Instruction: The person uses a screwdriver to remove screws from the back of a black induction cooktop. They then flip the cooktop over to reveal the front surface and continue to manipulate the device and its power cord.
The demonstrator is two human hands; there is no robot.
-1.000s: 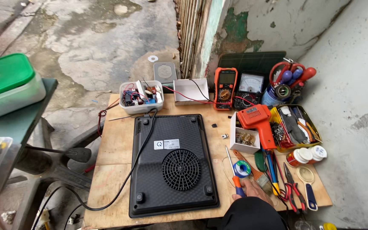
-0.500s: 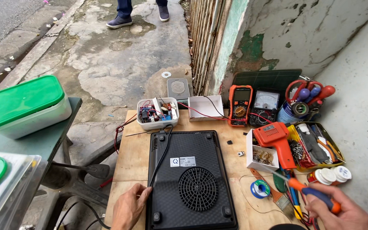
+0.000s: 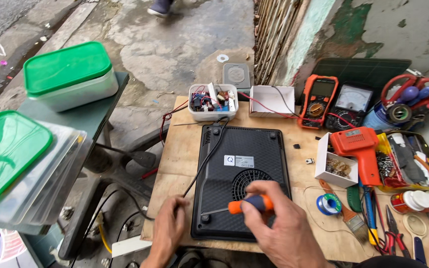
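The wooden table (image 3: 184,164) is carrying everything, w/ tools crowding its 3 o'clock side, probably so they stay within reach. A black cooker (image 3: 242,164) is lying at the centre, bottom side up w/ its fan grille and feet showing, so the underside is open to the tool. Its cord (image 3: 205,161) is trailing off toward 7 o'clock.

The right hand (image 3: 281,226), coming in from 5 o'clock, is wrapping its fingers tight round the orange-and-blue handle of a screwdriver (image 3: 247,204); the shaft is pointing toward 9 o'clock, tip sitting at the cooker's near-left corner, approx. where a foot or screw is. The left hand (image 3: 169,233), at 7 o'clock, is resting on the table edge just beside that corner, fingers loosely together and bent, holding nothing, seemingly steadying the cooker.

At 12 o'clock a white tub (image 3: 213,101) of small parts and an orange meter (image 3: 319,100) are standing by. At 3 o'clock an orange solder gun (image 3: 361,149) is lying across a small white box (image 3: 334,166), near a solder reel (image 3: 328,203).

Hard to tell: whether the tip is seated in a screw, since it's too small. Both wrists are cut off at the bottom edge. The right palm is hiding part of the grille. The tub's contents are a blur of wires.
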